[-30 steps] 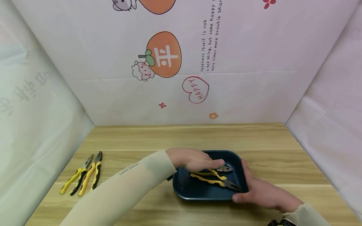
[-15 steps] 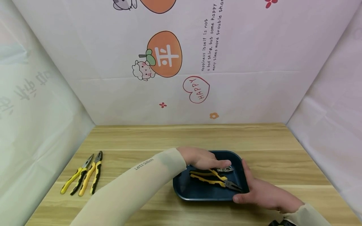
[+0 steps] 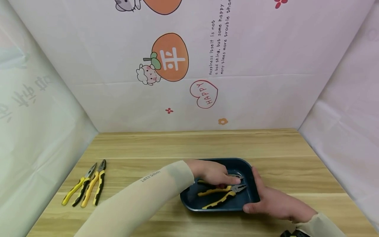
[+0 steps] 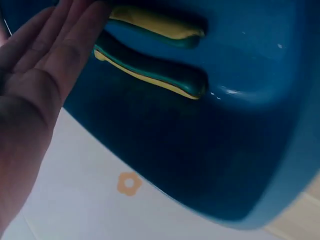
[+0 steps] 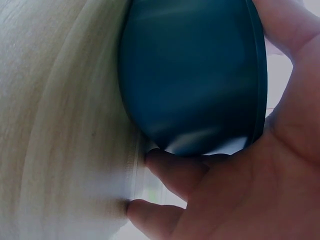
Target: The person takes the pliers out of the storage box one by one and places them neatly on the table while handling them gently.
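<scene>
My left hand (image 3: 214, 171) reaches into a dark blue tray (image 3: 189, 196), fingers bent down around pliers (image 3: 238, 175) at the far side, its thumb alongside their jaws. The hand covers much of these pliers. Nearer in the tray lie other pliers (image 3: 234, 188), yellow-black handles spread and jaws pointing right. In the left wrist view the fingertips of the left hand (image 4: 40, 90) are hidden, and two yellow-and-dark handles (image 4: 155, 70) show beyond. My right hand (image 3: 272, 199) grips the tray's right end, thumb at the near corner and fingers along the outer wall (image 5: 195, 75).
On the left of the wooden table (image 3: 142, 144) lie two more yellow-black pliers, one with slim pointed jaws (image 3: 86, 180) and one beside it (image 3: 101, 179). A printed white sheet (image 3: 251, 98) stands behind, with white side sheets (image 3: 346, 125).
My left hand has moved right, then lower into the tray, its fingers bending down. The nearer pliers have turned, handles swinging toward the near wall. The right hand has stayed in place.
</scene>
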Motion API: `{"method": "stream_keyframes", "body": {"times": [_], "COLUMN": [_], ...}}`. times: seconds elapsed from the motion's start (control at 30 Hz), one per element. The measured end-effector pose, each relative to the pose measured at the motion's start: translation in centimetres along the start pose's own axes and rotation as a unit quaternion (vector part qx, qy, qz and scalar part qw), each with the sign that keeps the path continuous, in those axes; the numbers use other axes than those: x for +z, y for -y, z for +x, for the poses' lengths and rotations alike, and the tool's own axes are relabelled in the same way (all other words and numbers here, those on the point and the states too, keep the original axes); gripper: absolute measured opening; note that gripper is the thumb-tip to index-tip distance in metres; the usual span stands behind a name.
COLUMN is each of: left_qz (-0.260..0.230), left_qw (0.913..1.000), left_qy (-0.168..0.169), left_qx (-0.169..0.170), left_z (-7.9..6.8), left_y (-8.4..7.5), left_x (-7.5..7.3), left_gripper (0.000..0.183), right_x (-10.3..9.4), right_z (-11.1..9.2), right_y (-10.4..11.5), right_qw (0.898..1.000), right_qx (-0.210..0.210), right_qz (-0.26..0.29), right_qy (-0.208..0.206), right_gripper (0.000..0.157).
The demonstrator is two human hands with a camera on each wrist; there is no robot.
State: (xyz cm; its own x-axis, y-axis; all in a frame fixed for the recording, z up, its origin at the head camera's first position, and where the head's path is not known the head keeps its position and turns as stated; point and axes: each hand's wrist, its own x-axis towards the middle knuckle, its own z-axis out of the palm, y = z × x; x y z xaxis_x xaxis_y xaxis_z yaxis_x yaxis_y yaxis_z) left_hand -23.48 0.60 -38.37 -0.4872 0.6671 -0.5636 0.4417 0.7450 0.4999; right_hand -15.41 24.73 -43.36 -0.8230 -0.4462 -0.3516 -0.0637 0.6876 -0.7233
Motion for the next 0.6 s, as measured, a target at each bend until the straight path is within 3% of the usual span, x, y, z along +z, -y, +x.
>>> {"method": "stream_keyframes", "body": {"times": [0.1,0.2,0.43,0.6], "left_qz": [0.024,0.013,-0.008,-0.05], "left_qw": [0.9996,0.9993,0.997,0.9946], "left_qy": [-0.004,0.003,0.076,0.091], "left_qx": [-0.013,-0.035,0.007,-0.002], "left_z": [0.0,0.3,0.9,1.1], "left_y": [-0.2,-0.5,-0.7,-0.2], "left_x": [0.2,0.2,-0.2,-0.3], "left_gripper": [0.063,0.058,0.044,0.029], "right_x": [0.0,0.0,0.0,0.1], "right_z": [0.0,0.0,-0.2,-0.1], "right_y": [0.1,0.1,0.0,0.1], "right_qw": [1.0,1.0,1.0,1.0], "right_qx": [-0.003,-0.001,0.009,0.013], "right_qz": [-0.003,-0.007,-0.003,0.002], "right_qy": [0.001,-0.002,-0.007,-0.008], "right_gripper": [0.128,0.128,0.129,0.129]}}
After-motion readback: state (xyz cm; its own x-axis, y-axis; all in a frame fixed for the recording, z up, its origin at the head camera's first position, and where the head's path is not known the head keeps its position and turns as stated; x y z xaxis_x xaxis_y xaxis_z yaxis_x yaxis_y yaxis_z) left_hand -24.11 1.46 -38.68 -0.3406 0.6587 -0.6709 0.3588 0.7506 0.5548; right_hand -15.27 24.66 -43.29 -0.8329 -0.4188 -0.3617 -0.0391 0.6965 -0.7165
